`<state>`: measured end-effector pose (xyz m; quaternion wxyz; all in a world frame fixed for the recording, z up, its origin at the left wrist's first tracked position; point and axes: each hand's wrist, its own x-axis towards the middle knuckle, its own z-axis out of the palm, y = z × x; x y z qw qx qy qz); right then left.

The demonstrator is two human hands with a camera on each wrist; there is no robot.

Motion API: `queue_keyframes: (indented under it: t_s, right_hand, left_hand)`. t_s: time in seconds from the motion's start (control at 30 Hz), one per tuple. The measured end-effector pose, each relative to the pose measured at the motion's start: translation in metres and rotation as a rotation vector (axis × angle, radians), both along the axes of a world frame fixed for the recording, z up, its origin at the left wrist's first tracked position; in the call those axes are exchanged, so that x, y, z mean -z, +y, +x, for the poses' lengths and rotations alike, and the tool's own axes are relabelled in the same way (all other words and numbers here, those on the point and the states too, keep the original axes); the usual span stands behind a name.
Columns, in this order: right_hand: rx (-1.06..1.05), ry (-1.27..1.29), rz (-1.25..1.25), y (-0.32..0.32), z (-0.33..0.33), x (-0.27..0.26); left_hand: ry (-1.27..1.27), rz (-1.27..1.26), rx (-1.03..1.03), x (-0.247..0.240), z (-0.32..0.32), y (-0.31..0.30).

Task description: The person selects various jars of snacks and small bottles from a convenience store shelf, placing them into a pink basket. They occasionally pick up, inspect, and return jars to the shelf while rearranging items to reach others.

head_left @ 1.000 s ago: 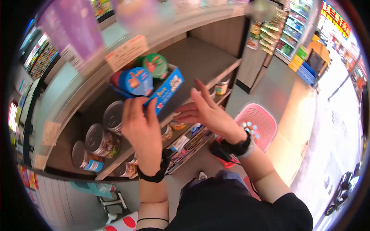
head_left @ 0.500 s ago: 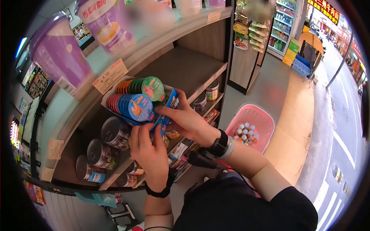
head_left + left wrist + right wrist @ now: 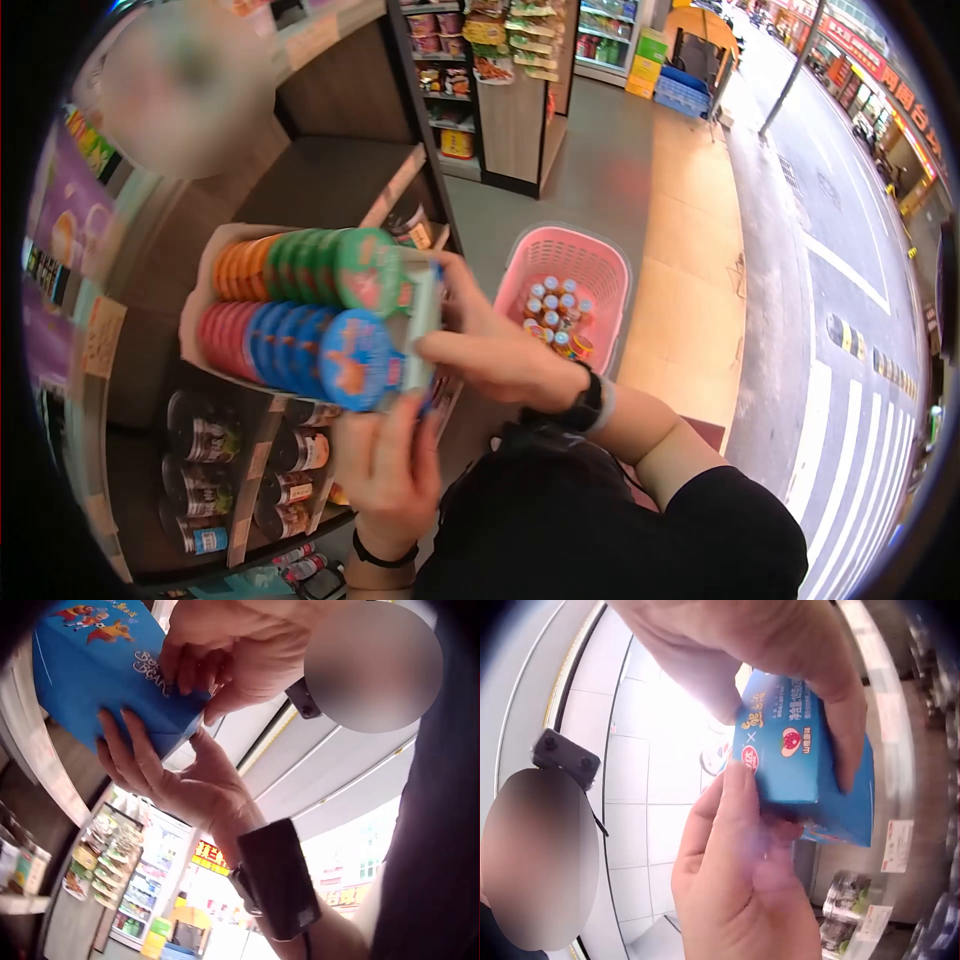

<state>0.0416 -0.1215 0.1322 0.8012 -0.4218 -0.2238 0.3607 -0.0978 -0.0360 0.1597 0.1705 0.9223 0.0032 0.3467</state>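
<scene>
A blue cardboard display box (image 3: 425, 318) holds two rows of round, flat packs with printed faces. Green packs (image 3: 365, 270) and orange ones fill one row; blue packs (image 3: 355, 360) and red ones fill the other. My right hand (image 3: 495, 345) grips the box's front end, thumb over the edge, and its fingers spread along the blue wall in the right wrist view. At the near front corner, my left hand (image 3: 385, 470) pinches the box between thumb and fingers. Cartoon figures decorate the blue side (image 3: 97, 630) in the left wrist view.
Dark-lidded jars (image 3: 200, 430) stand on the shelf beside the box. A pink basket (image 3: 620, 260) containing several small bottles (image 3: 560, 305) is on the floor to the right. Price tags (image 3: 103, 335) line the shelf edge. Beyond lie a walkway (image 3: 695, 260) and a street.
Both hands have taken hold of the box; the right hand came from apart to gripping its front. The box now sits nearer and more level, and the head view has swung right.
</scene>
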Motion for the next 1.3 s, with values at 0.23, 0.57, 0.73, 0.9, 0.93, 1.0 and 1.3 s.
queue_keyframes:
  t_s: [0.23,0.57,0.73,0.9,0.93,1.0,1.3]
  right_hand:
    - [0.386,0.187,0.1,-0.134,0.017,0.055]
    - [0.863,0.299,0.013,-0.173,0.078,0.273]
    - [1.093,0.413,-0.111,-0.156,0.103,0.374]
    - [0.967,-0.106,-0.538,-0.162,0.115,0.471]
    - [0.966,-0.056,-0.547,-0.166,0.117,0.488]
    - [1.018,0.224,-0.461,-0.162,0.127,0.522]
    - [1.195,0.75,-0.57,-0.122,0.133,0.436]
  left_hand:
    - [0.13,-0.217,0.53,0.015,0.027,-0.01]
    - [0.376,-0.228,0.163,0.068,0.024,0.011]
    - [0.437,-0.181,0.017,0.064,0.006,0.018]
    - [0.364,-0.274,-0.254,0.065,-0.026,0.024]
    - [0.333,-0.253,-0.362,0.059,-0.032,0.024]
    - [0.245,-0.136,-0.376,0.046,-0.042,0.025]
    - [-0.083,0.25,-1.169,-0.015,-0.096,0.09]
